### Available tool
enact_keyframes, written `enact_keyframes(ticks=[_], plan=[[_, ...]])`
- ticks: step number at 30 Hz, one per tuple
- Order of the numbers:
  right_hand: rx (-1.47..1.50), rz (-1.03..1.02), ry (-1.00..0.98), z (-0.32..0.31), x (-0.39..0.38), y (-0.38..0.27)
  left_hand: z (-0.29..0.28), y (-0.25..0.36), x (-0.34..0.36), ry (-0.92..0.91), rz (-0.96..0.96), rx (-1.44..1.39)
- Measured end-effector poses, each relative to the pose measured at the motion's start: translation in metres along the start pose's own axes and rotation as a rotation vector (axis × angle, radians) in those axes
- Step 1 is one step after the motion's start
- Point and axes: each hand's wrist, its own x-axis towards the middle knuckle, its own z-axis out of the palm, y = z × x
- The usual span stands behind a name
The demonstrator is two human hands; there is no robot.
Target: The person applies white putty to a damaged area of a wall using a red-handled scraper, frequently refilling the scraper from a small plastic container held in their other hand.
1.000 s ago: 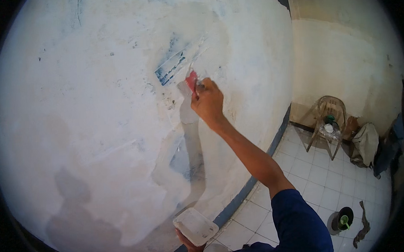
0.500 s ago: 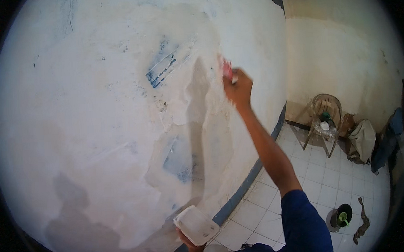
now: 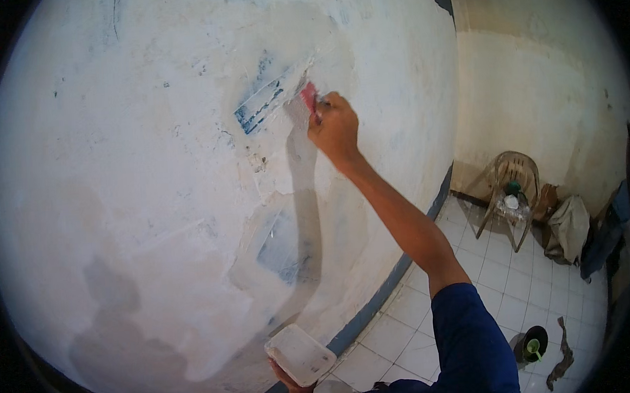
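My right hand (image 3: 337,131) is closed round a red putty scraper (image 3: 308,96) and reaches up to the wall. The scraper's blade lies at or very near the wall (image 3: 166,168), just right of a bluish scraped patch (image 3: 258,106). Low in the view, my left hand (image 3: 289,381) grips a whitish rectangular plastic tub (image 3: 302,354) by its left side and underside; most of those fingers are hidden beneath it. Pale filler is smeared over the wall, and a second bluish patch (image 3: 281,248) shows lower down.
A blue-grey strip (image 3: 377,305) runs along the wall's foot above white floor tiles (image 3: 378,348). On the right stand a plastic chair (image 3: 515,188) with things on it, a pale sack (image 3: 568,229) and a dark bucket (image 3: 534,343) holding a green scoop. A rag (image 3: 562,358) lies beside the bucket.
My right hand has swept the scraper leftward across the wall, toward the upper bluish patch. My left hand still holds the tub, with hardly any shift in place.
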Motion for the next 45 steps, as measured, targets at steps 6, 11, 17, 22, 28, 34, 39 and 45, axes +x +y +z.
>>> enact_keyframes(ticks=[6, 11, 17, 22, 28, 34, 39, 45], plan=[[0.117, -0.017, -0.139, -0.017, -0.042, -0.093, -0.013, -0.012, 0.010, 0.033, -0.029, -0.142], [0.299, -0.082, -0.230, -0.045, -0.071, -0.136, 0.012, 0.008, 0.007, -0.139, -0.050, -0.325], [0.571, 0.407, -0.005, -0.058, -0.071, 0.002, -0.014, -0.011, 0.006, -0.063, 0.233, 0.468], [-0.016, 0.207, 0.016, -0.032, -0.053, 0.081, 0.013, 0.020, 0.006, -0.158, -0.061, -0.637], [-0.009, -0.026, -0.106, -0.018, -0.095, -0.007, -0.025, -0.021, 0.008, 0.157, 0.036, 0.112], [0.188, 0.282, -0.076, -0.057, -0.073, 0.065, -0.009, 0.004, 0.009, 0.130, -0.243, -0.814], [0.014, 0.201, -0.029, -0.024, -0.025, 0.112, 0.030, 0.027, 0.001, -0.083, -0.209, -0.434], [0.075, -0.005, -0.035, -0.013, -0.089, 0.004, 0.023, 0.015, 0.000, -0.034, -0.081, -0.341]])
